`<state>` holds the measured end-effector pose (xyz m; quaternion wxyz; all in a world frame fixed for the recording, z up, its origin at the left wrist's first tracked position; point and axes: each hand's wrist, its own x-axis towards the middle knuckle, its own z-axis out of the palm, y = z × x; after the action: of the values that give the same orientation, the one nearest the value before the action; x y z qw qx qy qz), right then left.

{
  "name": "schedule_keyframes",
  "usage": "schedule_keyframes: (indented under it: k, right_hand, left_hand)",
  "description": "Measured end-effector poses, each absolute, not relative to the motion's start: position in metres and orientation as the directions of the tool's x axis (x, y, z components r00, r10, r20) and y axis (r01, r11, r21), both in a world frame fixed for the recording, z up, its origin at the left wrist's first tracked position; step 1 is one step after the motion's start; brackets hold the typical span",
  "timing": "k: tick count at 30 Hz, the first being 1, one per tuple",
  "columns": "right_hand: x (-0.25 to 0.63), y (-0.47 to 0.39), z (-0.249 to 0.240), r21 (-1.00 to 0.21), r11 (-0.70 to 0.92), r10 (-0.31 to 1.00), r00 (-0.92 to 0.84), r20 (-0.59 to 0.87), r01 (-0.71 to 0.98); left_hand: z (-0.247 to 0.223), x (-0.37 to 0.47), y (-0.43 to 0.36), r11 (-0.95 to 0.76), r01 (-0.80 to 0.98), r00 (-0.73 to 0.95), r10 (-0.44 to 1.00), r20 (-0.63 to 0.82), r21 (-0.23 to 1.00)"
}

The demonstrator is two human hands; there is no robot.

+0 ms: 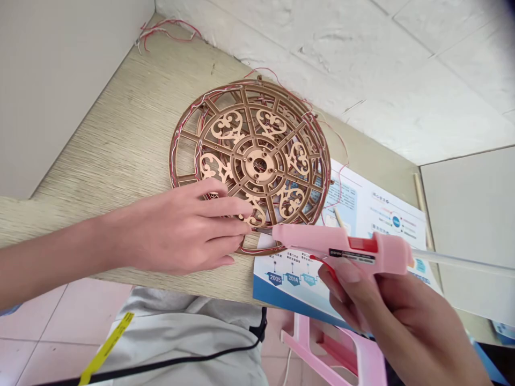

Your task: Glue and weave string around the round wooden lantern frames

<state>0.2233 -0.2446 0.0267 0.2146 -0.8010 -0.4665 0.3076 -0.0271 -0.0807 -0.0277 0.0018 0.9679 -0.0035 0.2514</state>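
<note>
A round brown lattice wheel frame (260, 166) with scrollwork panels lies on the table, red and white wires running around its rings. My left hand (193, 228) rests over its near-left edge, fingers bent onto the rim, and the fingertips partly cover the wires there. In my right hand (386, 311) is a pink hot glue gun (322, 241), held around its handle. A clear glue stick (462, 259) sticks out of the gun's rear. The nozzle meets the near rim just right of my left fingertips; the exact contact spot is hard to make out.
A printed blue-and-white sheet (374, 214) lies partly under the frame. Loose red and white wires (169, 32) sit in the far left corner by the white wall (341, 53). Below the table edge are a pink stool (317, 348) and a black cord with a yellow tag (108, 343).
</note>
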Motion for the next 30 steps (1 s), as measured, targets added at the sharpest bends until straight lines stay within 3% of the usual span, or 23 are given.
schedule_keyframes:
  k: [3,11,22,27,30]
  right_hand:
    - [0.2254,-0.2481,0.0249,-0.638,-0.515,0.857,0.354,-0.374,0.573]
    - [0.2199,-0.2439,0.0327,-0.654,-0.489,0.872,0.302,-0.385,0.577]
    - [0.2190,-0.2504,0.0285,-0.688,-0.551,0.828,0.412,-0.380,0.472]
    - [0.2155,-0.2526,0.0304,-0.725,-0.530,0.820,0.485,-0.305,0.440]
    - [0.2162,-0.2530,0.0295,-0.713,-0.557,0.808,0.476,-0.346,0.427]
  left_hand:
    - [-0.0276,-0.0273,-0.0808,-1.000,0.000,0.877,-0.015,0.480,-0.031]
    - [-0.0284,-0.0276,-0.0809,-1.000,-0.005,0.873,-0.011,0.487,-0.013]
    - [-0.0288,-0.0270,-0.0802,-1.000,-0.006,0.870,-0.001,0.493,0.008]
    - [-0.0279,-0.0270,-0.0804,-1.000,0.002,0.872,0.004,0.490,0.004]
    - [-0.0274,-0.0277,-0.0812,-1.000,0.001,0.871,0.002,0.492,0.002]
